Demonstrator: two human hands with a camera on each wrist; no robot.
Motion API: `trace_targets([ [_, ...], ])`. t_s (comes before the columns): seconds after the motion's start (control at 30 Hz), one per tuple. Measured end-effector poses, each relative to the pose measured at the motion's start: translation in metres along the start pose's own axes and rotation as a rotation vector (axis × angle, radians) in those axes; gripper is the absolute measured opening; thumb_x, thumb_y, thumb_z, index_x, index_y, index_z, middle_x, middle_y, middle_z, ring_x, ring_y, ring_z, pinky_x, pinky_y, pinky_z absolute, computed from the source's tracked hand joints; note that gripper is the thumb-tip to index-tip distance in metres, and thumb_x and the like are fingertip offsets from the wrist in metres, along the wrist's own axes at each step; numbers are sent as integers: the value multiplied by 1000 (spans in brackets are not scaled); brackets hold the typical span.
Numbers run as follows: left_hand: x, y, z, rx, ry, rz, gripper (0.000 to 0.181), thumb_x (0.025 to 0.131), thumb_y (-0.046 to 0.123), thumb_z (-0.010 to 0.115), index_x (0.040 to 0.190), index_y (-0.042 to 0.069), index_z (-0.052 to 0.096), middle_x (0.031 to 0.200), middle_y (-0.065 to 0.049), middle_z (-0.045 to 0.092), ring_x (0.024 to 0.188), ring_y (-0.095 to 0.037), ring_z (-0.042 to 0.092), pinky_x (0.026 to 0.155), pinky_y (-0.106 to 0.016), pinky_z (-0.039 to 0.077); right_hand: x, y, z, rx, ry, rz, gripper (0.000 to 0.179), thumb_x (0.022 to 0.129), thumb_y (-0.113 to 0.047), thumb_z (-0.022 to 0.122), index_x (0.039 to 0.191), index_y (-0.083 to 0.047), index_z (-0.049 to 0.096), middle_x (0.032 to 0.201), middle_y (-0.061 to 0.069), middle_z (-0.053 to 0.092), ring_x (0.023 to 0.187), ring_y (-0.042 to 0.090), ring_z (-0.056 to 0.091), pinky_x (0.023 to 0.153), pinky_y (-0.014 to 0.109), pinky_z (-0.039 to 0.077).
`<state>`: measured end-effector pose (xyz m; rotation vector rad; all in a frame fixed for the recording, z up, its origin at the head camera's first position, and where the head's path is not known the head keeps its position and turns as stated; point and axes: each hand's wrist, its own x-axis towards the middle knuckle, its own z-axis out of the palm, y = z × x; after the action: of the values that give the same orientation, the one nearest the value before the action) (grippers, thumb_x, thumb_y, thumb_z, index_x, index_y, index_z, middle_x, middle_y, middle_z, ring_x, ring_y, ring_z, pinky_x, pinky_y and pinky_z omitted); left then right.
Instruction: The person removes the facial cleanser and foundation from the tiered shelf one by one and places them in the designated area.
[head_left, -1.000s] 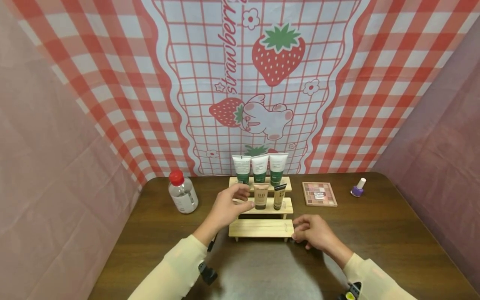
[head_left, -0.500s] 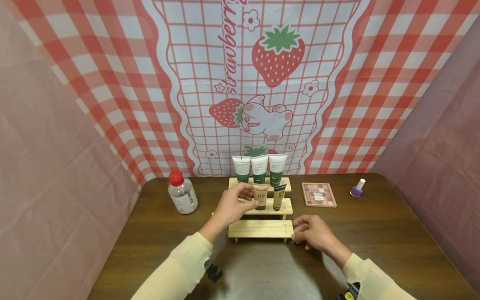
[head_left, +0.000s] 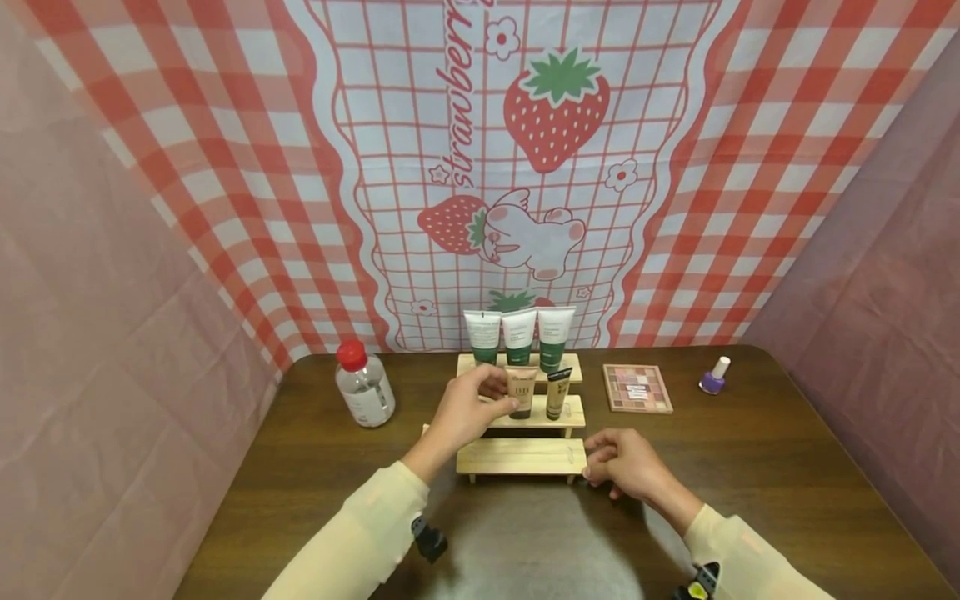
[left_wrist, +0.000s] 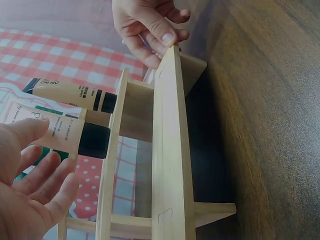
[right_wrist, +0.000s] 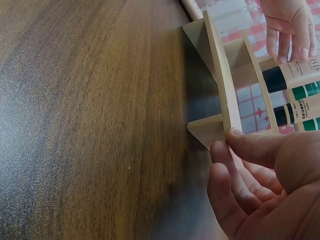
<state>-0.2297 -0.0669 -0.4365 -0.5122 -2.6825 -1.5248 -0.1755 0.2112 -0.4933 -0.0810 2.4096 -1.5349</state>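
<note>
My left hand (head_left: 467, 410) holds a beige BB cream tube (head_left: 522, 390) by its side, thumb in front. The tube stands cap down on the middle step of a three-step wooden display stand (head_left: 521, 457). In the left wrist view the thumb lies over the tube's label, and its black cap (left_wrist: 95, 140) meets the step. Beside it stands a slimmer gold tube (head_left: 557, 395) with a black cap. My right hand (head_left: 627, 463) pinches the right end of the lowest step between thumb and forefinger, clearly seen in the right wrist view.
Three white-and-green tubes (head_left: 518, 337) line the top step. Left of the stand is a clear bottle (head_left: 367, 395) with a red cap. To the right lie an eyeshadow palette (head_left: 637, 388) and a purple nail polish bottle (head_left: 713, 381). A checked strawberry cloth (head_left: 555, 117) hangs behind.
The left hand has moved slightly right and closed in on the BB cream tube, its thumb now over the tube's front. The right hand stays at the stand's end.
</note>
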Motion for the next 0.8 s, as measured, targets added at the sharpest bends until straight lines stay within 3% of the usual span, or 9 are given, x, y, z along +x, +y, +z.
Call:
trace_targets([
  [0.47,0,4,-1,47,-6,17,15,92,22,79,100,17,68,98,1,73,90,-14,67,79,-34,57,1,1,-1,1,-7,-5,42,79,6,78,118,12,61,86,12,75,69,23,70,45,37,54],
  [0.63,-12,0,-9,4,16,27,15,93,22,78,104,17,69,96,2,71,91,-13,66,80,-34,57,1,1,-2,-23,-10,-15,42,80,4,79,118,12,62,87,13,75,70,23,71,46,39,55],
  [0.8,-30,-15,-26,-100,87,40,21,89,8,79,109,10,72,93,-3,72,88,-15,65,82,-31,58,1,1,-3,-38,-22,-26,42,82,0,80,119,11,62,88,13,76,71,23,72,46,38,55],
])
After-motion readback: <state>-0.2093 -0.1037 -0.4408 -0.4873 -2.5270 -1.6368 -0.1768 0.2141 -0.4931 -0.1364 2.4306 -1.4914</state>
